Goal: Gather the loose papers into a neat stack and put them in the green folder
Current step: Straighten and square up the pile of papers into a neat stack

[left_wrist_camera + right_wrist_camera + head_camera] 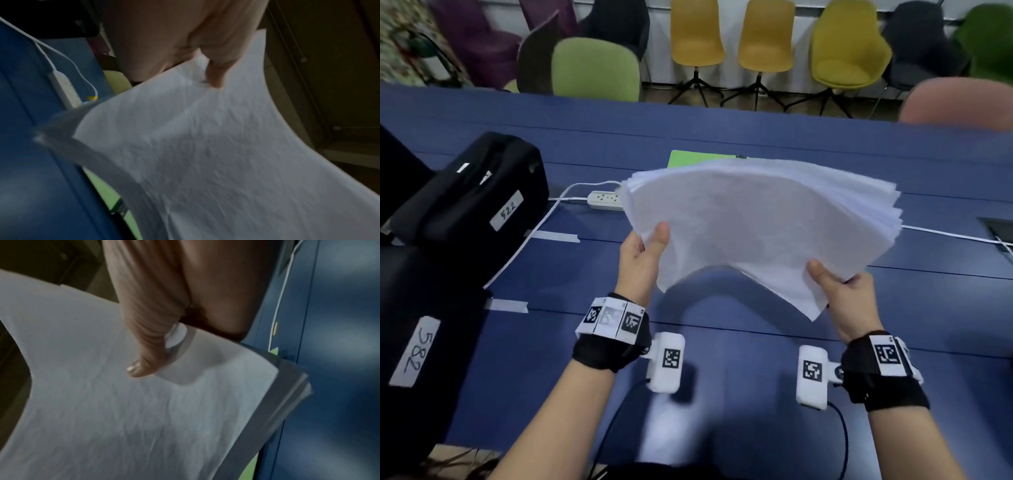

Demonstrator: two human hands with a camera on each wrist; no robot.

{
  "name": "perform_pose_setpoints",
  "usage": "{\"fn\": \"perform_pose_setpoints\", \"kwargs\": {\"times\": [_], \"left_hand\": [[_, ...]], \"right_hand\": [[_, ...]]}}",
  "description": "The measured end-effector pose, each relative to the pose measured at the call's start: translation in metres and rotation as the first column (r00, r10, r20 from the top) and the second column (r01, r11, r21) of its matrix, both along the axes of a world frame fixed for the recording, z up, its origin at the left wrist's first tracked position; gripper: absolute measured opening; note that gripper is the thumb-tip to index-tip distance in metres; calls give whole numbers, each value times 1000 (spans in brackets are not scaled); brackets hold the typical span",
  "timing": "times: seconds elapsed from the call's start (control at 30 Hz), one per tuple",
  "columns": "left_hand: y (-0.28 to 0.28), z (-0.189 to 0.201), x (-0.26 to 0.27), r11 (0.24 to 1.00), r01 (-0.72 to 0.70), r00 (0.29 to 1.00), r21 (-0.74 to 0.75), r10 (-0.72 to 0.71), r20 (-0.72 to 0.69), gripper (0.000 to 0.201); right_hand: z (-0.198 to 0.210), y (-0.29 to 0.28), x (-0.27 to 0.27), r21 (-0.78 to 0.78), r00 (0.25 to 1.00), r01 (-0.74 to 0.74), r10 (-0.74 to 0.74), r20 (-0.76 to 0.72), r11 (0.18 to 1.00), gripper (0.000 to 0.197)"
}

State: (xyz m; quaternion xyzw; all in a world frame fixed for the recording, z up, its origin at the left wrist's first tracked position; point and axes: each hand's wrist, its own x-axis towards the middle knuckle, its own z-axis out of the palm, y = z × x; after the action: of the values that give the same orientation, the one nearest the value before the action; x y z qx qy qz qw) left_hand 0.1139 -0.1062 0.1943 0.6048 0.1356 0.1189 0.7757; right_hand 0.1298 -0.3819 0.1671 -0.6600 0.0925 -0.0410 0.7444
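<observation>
A thick stack of white papers (760, 222) is held up above the blue table, bowed upward in the middle. My left hand (643, 251) grips its near left corner, thumb on top. My right hand (840, 286) grips the near right corner the same way. In the left wrist view the thumb presses the top sheet of the papers (216, 146). In the right wrist view the thumb lies on the papers (144, 410). The green folder (688, 159) lies flat on the table behind the stack, mostly hidden by it; slivers of the green folder (102, 186) (252, 465) show below the sheets.
Two black cases (479, 198) with numbered labels sit at the left. A white power strip (604, 200) and its cable lie left of the folder. The blue table (722, 377) stretches in front of me. Chairs (698, 34) line the far side. A cable hatch (1000, 228) sits at the right edge.
</observation>
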Motion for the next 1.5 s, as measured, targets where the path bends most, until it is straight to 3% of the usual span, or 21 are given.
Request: {"fn": "perform_pose_setpoints", "kwargs": {"times": [0.13,0.27,0.4,0.63,0.7,0.8,0.9,1.0,1.07,1.13,1.2,1.33,1.5], "left_hand": [[-3,-35,-8,996,-83,990,23,85,-116,16],[-16,-57,-17,995,-36,987,97,51,-153,33],[-23,-55,-3,964,-260,949,56,266,-168,13],[-27,-32,1,919,-395,918,-9,394,-43,18],[-25,-38,-2,919,-394,919,7,394,-6,17],[-23,-63,-5,931,-355,924,84,363,-122,26],[-22,-74,-3,935,-337,918,110,352,-182,39],[-22,-68,5,936,-331,920,117,348,-183,38],[-20,-68,11,929,-349,909,124,368,-195,42],[-17,-69,13,926,-354,899,133,376,-225,44],[-17,-70,13,931,-349,902,108,365,-230,38],[-16,-72,15,929,-350,901,119,368,-230,34],[-14,-67,19,941,-320,912,111,338,-233,28]], "right_hand": [[-21,1,-6,10,996,1,0,-85,1000,19],[-51,6,-18,13,988,18,-16,-154,1000,19],[-53,10,-17,10,984,65,-63,-166,998,17],[-6,15,-14,-85,988,27,-14,151,996,22],[-6,17,-17,-98,988,17,-2,152,995,27],[-23,26,-24,-80,998,12,-7,60,997,32],[-27,35,-20,5,993,117,-117,10,993,20],[-24,36,-11,25,966,257,-257,5,966,14],[-26,36,-9,38,961,276,-275,-34,960,14],[-31,32,-10,49,957,284,-280,-71,958,15],[-31,28,-12,52,961,275,-272,-54,960,2],[-27,25,-11,-27,972,233,-232,42,972,11],[-35,15,-10,15,975,220,-219,-27,975,13]]}}
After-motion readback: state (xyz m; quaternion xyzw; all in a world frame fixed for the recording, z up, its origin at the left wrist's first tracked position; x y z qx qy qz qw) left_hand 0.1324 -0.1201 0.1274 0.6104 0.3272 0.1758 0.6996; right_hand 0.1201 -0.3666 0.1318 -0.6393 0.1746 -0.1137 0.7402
